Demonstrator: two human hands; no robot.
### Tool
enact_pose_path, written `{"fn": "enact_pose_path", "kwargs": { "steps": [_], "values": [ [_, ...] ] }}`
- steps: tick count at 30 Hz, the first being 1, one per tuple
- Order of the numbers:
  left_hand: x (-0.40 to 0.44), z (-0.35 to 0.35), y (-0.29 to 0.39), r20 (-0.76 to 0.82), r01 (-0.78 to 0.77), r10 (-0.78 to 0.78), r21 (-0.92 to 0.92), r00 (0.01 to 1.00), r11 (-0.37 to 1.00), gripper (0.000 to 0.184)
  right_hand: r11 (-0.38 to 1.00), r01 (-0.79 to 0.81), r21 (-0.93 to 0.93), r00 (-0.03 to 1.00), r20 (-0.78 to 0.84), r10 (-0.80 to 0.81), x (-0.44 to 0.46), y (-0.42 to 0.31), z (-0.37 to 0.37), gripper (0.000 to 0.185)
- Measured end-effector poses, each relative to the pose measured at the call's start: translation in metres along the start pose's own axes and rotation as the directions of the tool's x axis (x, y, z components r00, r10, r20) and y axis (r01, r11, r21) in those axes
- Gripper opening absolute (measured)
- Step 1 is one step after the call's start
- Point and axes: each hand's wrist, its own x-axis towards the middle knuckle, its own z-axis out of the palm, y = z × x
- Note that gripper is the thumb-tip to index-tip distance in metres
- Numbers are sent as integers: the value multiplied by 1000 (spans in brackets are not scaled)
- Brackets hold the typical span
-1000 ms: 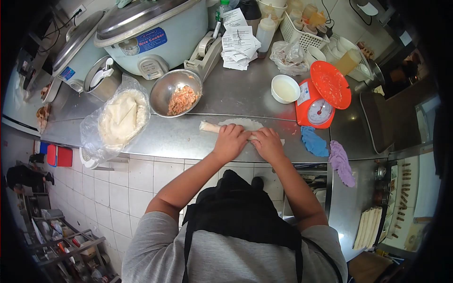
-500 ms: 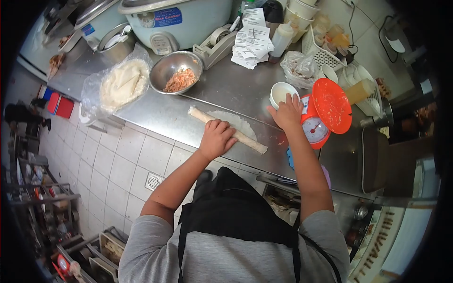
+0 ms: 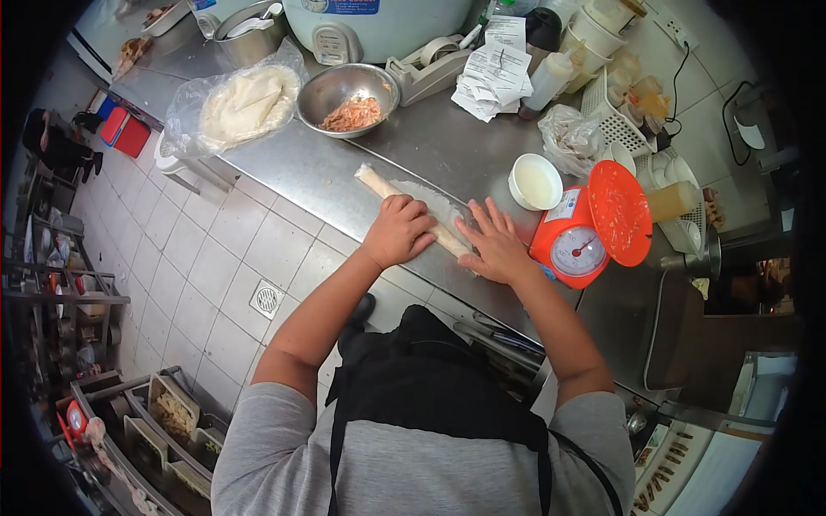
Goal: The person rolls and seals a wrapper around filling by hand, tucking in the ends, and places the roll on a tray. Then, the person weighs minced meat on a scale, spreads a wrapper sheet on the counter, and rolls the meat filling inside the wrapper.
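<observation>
A long, pale spring roll (image 3: 373,180) lies slantwise on the steel counter, with a strip of its thin wrapper (image 3: 430,199) flat along the far side. My left hand (image 3: 401,230) is closed over the middle of the roll, fingers curled across it. Near the roll's right end, my right hand (image 3: 497,245) rests with fingers spread, over the wrapper's edge; nothing is held in it. Just beyond that hand stands a white bowl (image 3: 535,182) of pale liquid. Beside it is a red kitchen scale (image 3: 575,249) with a smeared red pan.
A metal bowl (image 3: 331,89) of orange-brown filling sits behind the roll, next to a plastic bag of wrappers (image 3: 251,103). Farther back are a rice cooker (image 3: 387,34), a tape dispenser (image 3: 422,70), paper slips (image 3: 495,73) and a squeeze bottle (image 3: 549,82). The counter's front edge borders a tiled floor (image 3: 215,284).
My right hand has left the white bowl and come down to the roll's right end. My left hand stays on the roll. The camera view has shifted slightly.
</observation>
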Motion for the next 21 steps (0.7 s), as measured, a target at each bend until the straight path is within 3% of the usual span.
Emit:
{"fn": "enact_pose_path", "kwargs": {
  "steps": [5,12,17,20,21],
  "values": [
    [0,1,-2,-14,-11,11,8,1000,1000,22,995,85,-54,989,124,-78,-22,7,-14,69],
    [1,-1,-2,5,-7,7,-4,1000,1000,22,991,6,-131,1000,17,-3,29,4,1,74],
    [2,-2,-2,-5,-5,5,-27,1000,1000,22,992,53,-113,991,124,-39,-3,-5,-10,73],
    [2,-3,-3,-2,-1,1,-37,1000,999,23,997,26,-74,990,137,-16,-29,-2,-32,68],
    [2,-3,-5,4,-11,12,-47,1000,999,24,996,-28,-80,998,61,33,-29,6,-37,66]
  ]
}}
